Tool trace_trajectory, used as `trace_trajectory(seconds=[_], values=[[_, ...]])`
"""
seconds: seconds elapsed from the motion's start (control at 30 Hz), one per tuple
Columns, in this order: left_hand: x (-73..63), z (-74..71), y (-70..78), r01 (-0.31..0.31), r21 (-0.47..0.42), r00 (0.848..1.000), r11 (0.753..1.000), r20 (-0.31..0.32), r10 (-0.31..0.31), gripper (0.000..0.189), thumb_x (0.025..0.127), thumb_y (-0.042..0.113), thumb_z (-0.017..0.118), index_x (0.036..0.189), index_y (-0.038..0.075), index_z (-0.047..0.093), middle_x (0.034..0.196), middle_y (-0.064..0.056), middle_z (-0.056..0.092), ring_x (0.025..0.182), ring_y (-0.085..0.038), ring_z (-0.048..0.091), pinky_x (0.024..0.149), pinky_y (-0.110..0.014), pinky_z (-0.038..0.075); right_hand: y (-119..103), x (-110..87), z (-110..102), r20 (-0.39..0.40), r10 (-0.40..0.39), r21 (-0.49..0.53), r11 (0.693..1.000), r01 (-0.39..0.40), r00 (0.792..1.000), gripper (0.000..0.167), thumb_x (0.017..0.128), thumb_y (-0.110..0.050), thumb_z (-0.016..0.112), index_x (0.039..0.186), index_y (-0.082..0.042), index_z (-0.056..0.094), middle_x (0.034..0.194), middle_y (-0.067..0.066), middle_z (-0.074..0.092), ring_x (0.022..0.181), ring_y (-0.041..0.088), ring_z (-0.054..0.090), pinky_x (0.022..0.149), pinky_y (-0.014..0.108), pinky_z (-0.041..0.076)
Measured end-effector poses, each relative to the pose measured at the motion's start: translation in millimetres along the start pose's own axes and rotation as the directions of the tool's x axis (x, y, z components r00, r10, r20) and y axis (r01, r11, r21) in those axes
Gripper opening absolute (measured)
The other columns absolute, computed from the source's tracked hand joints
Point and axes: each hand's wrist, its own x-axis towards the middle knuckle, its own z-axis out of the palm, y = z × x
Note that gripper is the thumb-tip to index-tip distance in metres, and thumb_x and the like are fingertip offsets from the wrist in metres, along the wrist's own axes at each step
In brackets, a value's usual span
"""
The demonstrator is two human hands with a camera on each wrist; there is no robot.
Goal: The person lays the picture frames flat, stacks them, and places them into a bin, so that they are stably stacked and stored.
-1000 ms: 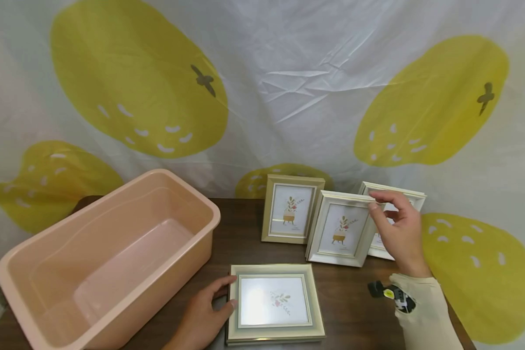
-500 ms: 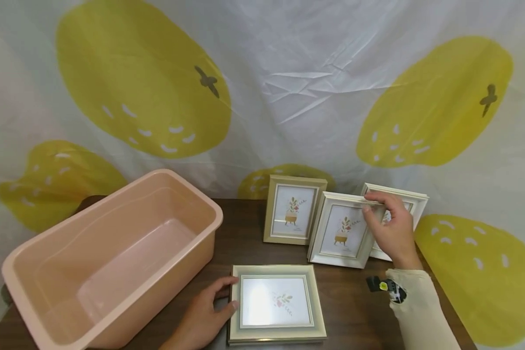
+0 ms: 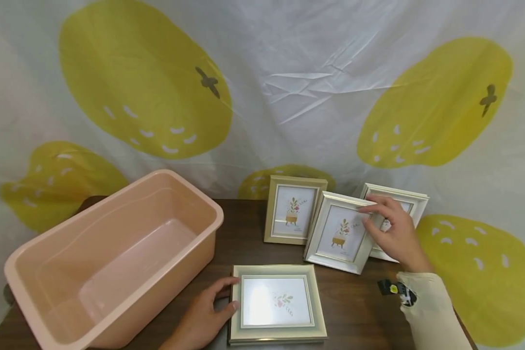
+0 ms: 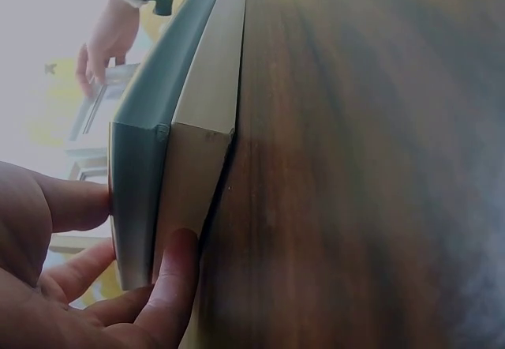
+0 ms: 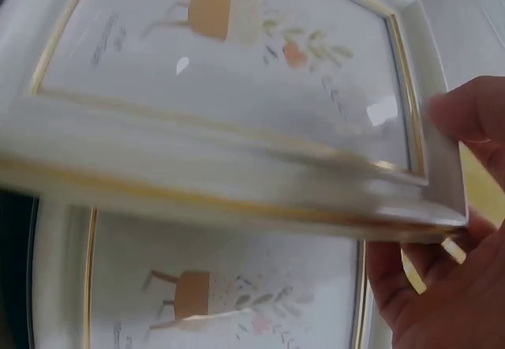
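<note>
In the head view my right hand (image 3: 393, 233) pinches the upper right corner of a white picture frame (image 3: 341, 232), which leans a little to one side. The right wrist view shows that white frame (image 5: 229, 148) close up, thumb on its face and fingers behind. Lower down, a cream picture frame (image 3: 277, 304) lies face up, and my left hand (image 3: 205, 311) holds its left edge. As the left wrist view shows, it rests on another frame (image 4: 209, 80), with left-hand fingers against both edges.
A tan frame (image 3: 294, 209) and a second white frame (image 3: 415, 197) stand at the back, the latter partly behind the right hand. On the left is a deep pink plastic tub (image 3: 127, 272). A lemon-print cloth (image 3: 288, 92) hangs behind the dark wooden table (image 3: 240, 250).
The right hand has tilted the white frame, its bottom right corner swinging down and toward me. The left hand and the cream frame have stayed in place.
</note>
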Motion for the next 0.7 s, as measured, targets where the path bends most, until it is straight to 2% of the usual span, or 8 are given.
trace_trajectory(seconds=[0.13, 0.23, 0.37, 0.53, 0.7], values=[[-1.3, 0.1, -0.1, 0.0, -0.002, 1.0, 1.0, -0.006, 0.0, 0.046, 0.098, 0.029, 0.077, 0.142, 0.029, 0.063, 0.144, -0.006, 0.066, 0.131, -0.031, 0.063, 0.106, -0.062, 0.049, 2.6, -1.9, -3.0, 0.077, -0.083, -0.033, 0.996, 0.086, 0.994, 0.037, 0.08, 0.013, 0.078, 0.106, -0.014, 0.083, 0.12, 0.012, 0.071, 0.112, 0.022, 0.061, 0.1, 0.009, 0.037], [-1.6, 0.4, -0.5, -0.006, -0.004, 1.0, 1.0, -0.004, 0.006, 0.046, 0.098, 0.029, 0.077, 0.142, 0.029, 0.062, 0.145, -0.008, 0.066, 0.131, -0.033, 0.063, 0.105, -0.063, 0.05, 3.2, -2.5, -5.4, 0.1, -0.121, -0.047, 0.991, 0.127, 0.988, 0.04, 0.079, 0.015, 0.078, 0.105, -0.014, 0.084, 0.106, 0.005, 0.071, 0.094, 0.01, 0.059, 0.084, 0.012, 0.042], [-1.0, 0.7, -1.3, -0.014, -0.001, 1.0, 1.0, 0.0, 0.014, 0.046, 0.098, 0.029, 0.076, 0.142, 0.029, 0.062, 0.146, -0.008, 0.065, 0.131, -0.033, 0.064, 0.105, -0.063, 0.05, 0.7, -2.2, -10.4, 0.119, -0.132, -0.03, 0.99, 0.136, 0.984, 0.04, 0.08, 0.017, 0.077, 0.106, -0.013, 0.085, 0.091, -0.002, 0.069, 0.078, 0.003, 0.051, 0.068, 0.017, 0.041], [-0.5, 0.8, -1.1, -0.01, 0.004, 1.0, 1.0, 0.001, 0.01, 0.046, 0.098, 0.029, 0.076, 0.142, 0.03, 0.062, 0.146, -0.009, 0.065, 0.131, -0.034, 0.064, 0.104, -0.063, 0.051, -3.5, -3.4, -15.2, 0.163, -0.124, -0.035, 0.991, 0.131, 0.979, 0.041, 0.083, 0.014, 0.079, 0.112, -0.014, 0.084, 0.095, -0.004, 0.07, 0.078, 0.0, 0.05, 0.067, 0.016, 0.041], [-0.6, 0.3, -0.6, -0.009, 0.0, 1.0, 1.0, 0.003, 0.009, 0.046, 0.098, 0.029, 0.077, 0.142, 0.03, 0.062, 0.147, -0.009, 0.064, 0.131, -0.034, 0.063, 0.104, -0.063, 0.05, -9.0, -8.2, -16.8, 0.111, -0.122, -0.025, 0.992, 0.125, 0.986, 0.042, 0.082, 0.015, 0.079, 0.114, -0.012, 0.084, 0.097, 0.001, 0.071, 0.079, 0.002, 0.051, 0.066, 0.016, 0.041]])
